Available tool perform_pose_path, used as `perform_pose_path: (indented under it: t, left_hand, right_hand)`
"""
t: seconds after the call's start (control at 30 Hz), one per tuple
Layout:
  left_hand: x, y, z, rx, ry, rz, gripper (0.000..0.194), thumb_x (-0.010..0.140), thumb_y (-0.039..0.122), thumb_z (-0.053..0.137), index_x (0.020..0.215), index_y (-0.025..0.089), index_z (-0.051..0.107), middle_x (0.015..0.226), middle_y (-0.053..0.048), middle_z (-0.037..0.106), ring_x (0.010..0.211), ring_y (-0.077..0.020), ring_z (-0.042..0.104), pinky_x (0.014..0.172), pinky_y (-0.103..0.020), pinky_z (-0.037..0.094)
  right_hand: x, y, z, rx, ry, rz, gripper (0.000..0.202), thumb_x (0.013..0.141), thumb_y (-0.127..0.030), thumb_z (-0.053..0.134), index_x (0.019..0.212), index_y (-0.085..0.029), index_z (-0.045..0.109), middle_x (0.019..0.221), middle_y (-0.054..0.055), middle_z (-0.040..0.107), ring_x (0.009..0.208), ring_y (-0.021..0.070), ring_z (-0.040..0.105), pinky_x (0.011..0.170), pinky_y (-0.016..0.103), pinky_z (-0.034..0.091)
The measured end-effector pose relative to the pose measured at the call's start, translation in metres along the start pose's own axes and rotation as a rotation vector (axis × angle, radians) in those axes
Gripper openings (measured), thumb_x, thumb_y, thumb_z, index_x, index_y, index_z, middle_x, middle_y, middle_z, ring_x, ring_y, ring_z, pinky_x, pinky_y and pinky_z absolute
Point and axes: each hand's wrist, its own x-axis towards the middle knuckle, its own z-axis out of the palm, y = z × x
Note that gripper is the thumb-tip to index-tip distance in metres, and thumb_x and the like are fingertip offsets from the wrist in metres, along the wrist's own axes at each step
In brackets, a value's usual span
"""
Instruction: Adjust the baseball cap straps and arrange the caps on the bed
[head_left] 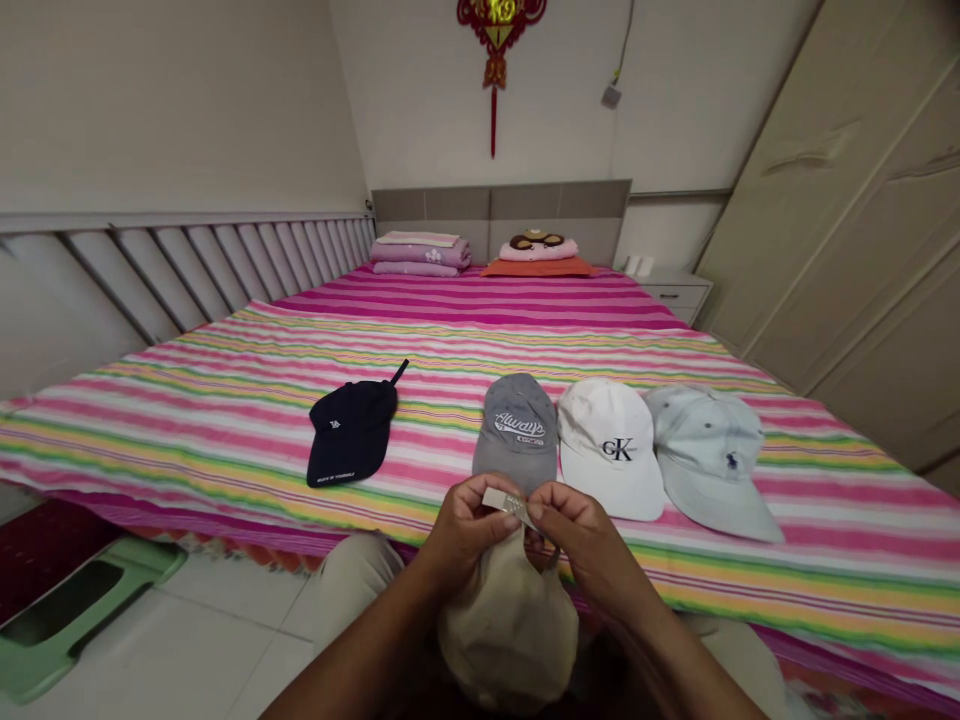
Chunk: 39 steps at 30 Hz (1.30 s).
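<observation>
A beige cap (510, 630) hangs above my lap, its strap held up at the bed's front edge. My left hand (472, 530) pinches the strap's left end. The fingers of my right hand (566, 520) are closed on the strap's other side, close to my left fingertips. Just beyond my hands lies a grey cap (517, 425) with white lettering. To its right are a white cap (609, 450) with dark letters and a pale blue cap (709, 455). A black cap (352, 430) rests farther left, its strap sticking out.
Striped sheets cover the bed (442, 350). Folded purple bedding (421, 255) and a pink and orange pile (538, 262) sit by the headboard (487, 205). A green stool (90, 600) stands at lower left, a nightstand (671, 293) at back right, a wardrobe (847, 220) at right.
</observation>
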Motion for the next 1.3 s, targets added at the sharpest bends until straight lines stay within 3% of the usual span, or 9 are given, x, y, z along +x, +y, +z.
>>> perform_pose_path:
  t: [0.27, 0.63, 0.77, 0.93, 1.13, 1.3]
  left_hand:
    - [0.0, -0.002, -0.005, -0.097, 0.032, 0.041, 0.024, 0.053, 0.019, 0.072, 0.073, 0.015, 0.061, 0.075, -0.001, 0.06, 0.064, -0.0112, 0.053, 0.062, -0.024, 0.04]
    - [0.0, -0.005, -0.006, 0.006, -0.011, 0.018, 0.022, 0.056, 0.018, 0.071, 0.076, 0.014, 0.062, 0.067, -0.001, 0.056, 0.06, -0.0104, 0.049, 0.061, -0.024, 0.04]
    - [0.0, -0.005, -0.009, -0.022, 0.004, 0.038, 0.022, 0.054, 0.018, 0.072, 0.074, 0.015, 0.063, 0.069, -0.001, 0.058, 0.061, -0.0108, 0.05, 0.063, -0.025, 0.04]
    - [0.001, -0.006, -0.01, -0.024, -0.015, 0.051, 0.022, 0.054, 0.018, 0.072, 0.074, 0.015, 0.064, 0.069, -0.001, 0.058, 0.06, -0.0098, 0.05, 0.063, -0.024, 0.039]
    - [0.001, -0.003, -0.009, 0.074, -0.048, 0.061, 0.021, 0.054, 0.018, 0.072, 0.074, 0.015, 0.065, 0.078, -0.003, 0.06, 0.07, -0.0139, 0.053, 0.063, -0.024, 0.039]
    - [0.001, 0.0, -0.008, 0.153, -0.034, 0.064, 0.021, 0.055, 0.018, 0.072, 0.073, 0.015, 0.064, 0.073, -0.001, 0.059, 0.068, -0.0126, 0.052, 0.064, -0.024, 0.039]
  right_hand:
    - [0.002, 0.005, -0.01, -0.083, -0.008, -0.028, 0.031, 0.069, -0.045, 0.059, 0.065, -0.016, 0.05, 0.055, -0.002, 0.052, 0.05, 0.0098, 0.043, 0.049, 0.023, 0.033]
    - [-0.001, 0.003, -0.001, 0.095, -0.01, 0.068, 0.026, 0.065, -0.035, 0.066, 0.062, -0.016, 0.049, 0.045, -0.004, 0.049, 0.037, 0.006, 0.037, 0.035, 0.019, 0.025]
    - [-0.001, 0.002, -0.003, 0.148, -0.058, 0.077, 0.024, 0.069, -0.037, 0.062, 0.066, -0.016, 0.049, 0.045, -0.003, 0.05, 0.037, 0.0071, 0.04, 0.036, 0.019, 0.031]
    - [0.001, 0.003, -0.002, 0.185, -0.042, 0.074, 0.027, 0.06, -0.029, 0.07, 0.062, -0.016, 0.047, 0.042, -0.004, 0.049, 0.035, 0.007, 0.04, 0.032, 0.018, 0.03]
    - [0.003, 0.002, 0.001, 0.215, -0.017, 0.082, 0.027, 0.056, -0.026, 0.072, 0.057, -0.015, 0.047, 0.038, -0.005, 0.048, 0.034, 0.0061, 0.042, 0.035, 0.017, 0.03]
    - [0.004, 0.001, 0.002, 0.235, -0.007, 0.125, 0.026, 0.056, -0.026, 0.071, 0.059, -0.015, 0.048, 0.041, -0.003, 0.052, 0.035, 0.0062, 0.043, 0.035, 0.016, 0.029]
